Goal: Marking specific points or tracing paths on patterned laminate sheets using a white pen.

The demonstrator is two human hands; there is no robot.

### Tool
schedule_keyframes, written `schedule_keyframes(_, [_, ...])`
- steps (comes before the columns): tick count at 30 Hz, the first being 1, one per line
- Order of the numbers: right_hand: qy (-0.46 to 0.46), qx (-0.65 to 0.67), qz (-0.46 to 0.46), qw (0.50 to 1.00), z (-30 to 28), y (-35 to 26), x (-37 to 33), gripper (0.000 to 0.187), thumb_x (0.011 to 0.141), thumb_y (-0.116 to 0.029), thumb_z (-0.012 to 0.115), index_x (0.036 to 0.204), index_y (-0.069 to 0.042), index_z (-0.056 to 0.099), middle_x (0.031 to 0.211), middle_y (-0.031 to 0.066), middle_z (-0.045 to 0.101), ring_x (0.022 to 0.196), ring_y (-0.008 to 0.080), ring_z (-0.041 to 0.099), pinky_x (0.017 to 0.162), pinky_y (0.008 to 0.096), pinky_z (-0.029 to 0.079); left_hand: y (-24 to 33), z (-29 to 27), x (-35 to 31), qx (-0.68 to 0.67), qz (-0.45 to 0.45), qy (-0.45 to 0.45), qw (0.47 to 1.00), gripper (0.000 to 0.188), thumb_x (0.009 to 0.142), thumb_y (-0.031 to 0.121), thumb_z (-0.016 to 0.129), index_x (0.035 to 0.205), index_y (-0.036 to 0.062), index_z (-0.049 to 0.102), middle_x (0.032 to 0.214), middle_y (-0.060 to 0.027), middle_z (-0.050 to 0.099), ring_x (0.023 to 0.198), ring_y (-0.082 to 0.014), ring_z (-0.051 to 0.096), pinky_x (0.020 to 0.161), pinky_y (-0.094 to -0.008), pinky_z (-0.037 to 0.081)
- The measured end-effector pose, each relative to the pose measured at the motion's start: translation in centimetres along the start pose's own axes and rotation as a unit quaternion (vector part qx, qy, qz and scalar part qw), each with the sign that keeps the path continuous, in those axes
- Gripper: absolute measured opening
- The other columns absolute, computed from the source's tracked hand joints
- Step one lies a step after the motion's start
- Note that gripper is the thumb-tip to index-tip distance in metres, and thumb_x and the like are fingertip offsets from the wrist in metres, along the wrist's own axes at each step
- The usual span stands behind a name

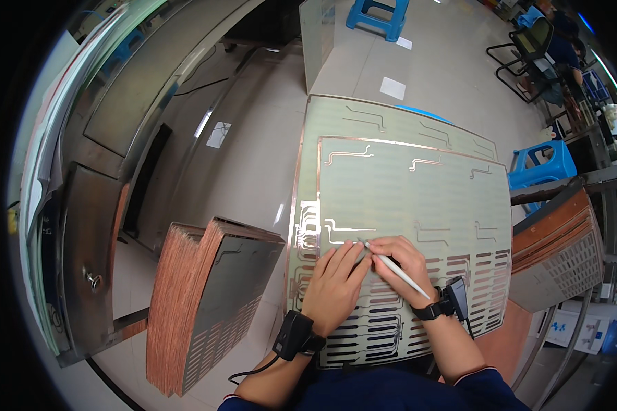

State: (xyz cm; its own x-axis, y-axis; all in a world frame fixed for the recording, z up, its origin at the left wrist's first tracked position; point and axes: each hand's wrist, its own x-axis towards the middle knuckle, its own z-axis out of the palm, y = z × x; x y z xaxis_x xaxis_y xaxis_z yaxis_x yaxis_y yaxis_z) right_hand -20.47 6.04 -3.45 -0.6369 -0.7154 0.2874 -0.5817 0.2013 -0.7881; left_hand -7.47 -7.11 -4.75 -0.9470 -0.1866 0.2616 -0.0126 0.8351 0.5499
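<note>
A large pale-green circuit panel (391, 192) with copper tracks and slot patterns lies before me, on top of another similar panel (329, 113) that shows past its far and left edges. My right hand (413, 262) grips a slim white pen-shaped tool (401, 272), its tip down at the copper lines near the panel's middle. My left hand (334, 284) rests on the panel with fingers stretched out, fingertips close to the tool's tip. What lies right under those fingertips is partly hidden.
A thick stack of copper-edged panels (185, 301) stands to the left, beside a metal cabinet (92, 260). More panels (559, 253) lean at the right by a blue stool (545, 164). Another blue stool (379, 17) is far ahead. A person (565, 51) sits at the far right.
</note>
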Motion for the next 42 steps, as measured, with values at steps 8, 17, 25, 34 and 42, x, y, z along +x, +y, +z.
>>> schedule_keyframes(8, [0.017,-0.013,-0.009,1.000,0.5,0.0,-0.1,0.021,0.080,0.001,0.075,0.100,-0.003,0.071,0.104,0.0109,0.073,0.095,0.0295,0.069,0.084,0.0366,0.055,0.2,-0.1,0.1,0.000,-0.002,0.005,1.000,0.041,0.084,0.001,0.066,0.124,0.0065,0.065,0.138,-0.0117,0.057,0.134,-0.0298,0.050,0.112,-0.0482,0.038])
schedule_keyframes(17, [-0.005,0.036,0.046,0.998,0.2,-0.3,-0.2,0.019,0.081,0.002,0.071,0.100,-0.002,0.071,0.104,0.0111,0.074,0.098,0.0284,0.069,0.086,0.0358,0.055,-0.1,-0.1,0.0,-0.015,0.013,0.016,1.000,0.042,0.082,0.001,0.067,0.124,0.0050,0.066,0.134,-0.0134,0.059,0.132,-0.0322,0.051,0.110,-0.0485,0.039])
schedule_keyframes(25, [-0.027,-0.008,-0.028,0.999,0.3,-0.1,0.4,0.020,0.081,-0.002,0.073,0.101,-0.006,0.072,0.104,0.0076,0.075,0.097,0.0258,0.068,0.088,0.0354,0.052,-0.1,-0.2,-0.1,-0.014,0.015,0.046,0.999,0.040,0.078,0.000,0.067,0.118,0.0039,0.066,0.130,-0.0130,0.059,0.123,-0.0324,0.055,0.103,-0.0461,0.043])
schedule_keyframes(34, [0.003,-0.027,-0.015,1.000,1.1,0.2,0.6,0.019,0.082,-0.004,0.074,0.101,-0.006,0.072,0.104,0.0050,0.075,0.096,0.0247,0.068,0.089,0.0353,0.050,-0.1,-0.2,0.0,-0.004,0.024,0.060,0.998,0.039,0.076,-0.001,0.066,0.115,0.0033,0.067,0.127,-0.0131,0.060,0.122,-0.0322,0.056,0.102,-0.0455,0.043])
schedule_keyframes(42, [-0.084,0.065,-0.017,0.994,1.0,-0.5,0.8,0.021,0.084,-0.006,0.072,0.104,-0.008,0.073,0.106,0.0067,0.075,0.100,0.0235,0.067,0.091,0.0344,0.048,-0.2,-0.4,-0.9,-0.073,0.044,0.122,0.989,0.033,0.070,-0.002,0.067,0.102,0.0006,0.067,0.102,-0.0125,0.066,0.098,-0.0312,0.065,0.083,-0.0404,0.053])
